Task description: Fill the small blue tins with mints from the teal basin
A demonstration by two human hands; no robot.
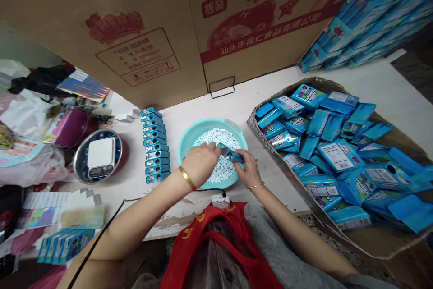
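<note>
1. A white desk, worn and peeling near its near edge, carries the work. An upright cardboard carton with red print stands along the far edge, and a cardboard tray heaped with blue packets lies at the right edge. Plastic bags are piled beyond the left edge.
2. A blue tin is held above the middle of a teal basin of white mints, near the desk's near edge. The tin is gripped closed in the right hand. The left hand is curled down beside the tin's end, just above the mints.
3. The left fingertips are hidden behind the back of the hand, so it cannot be told whether anything is held in that grip. The mints beneath the hands are covered, the tray is cut off by the frame, and the packet print is too small to be read.
4. Two hands are seen, with one basin and one steel bowl holding one white digital scale. About twelve blue tins are lined up left of the basin; the exact number cannot be made out.
</note>
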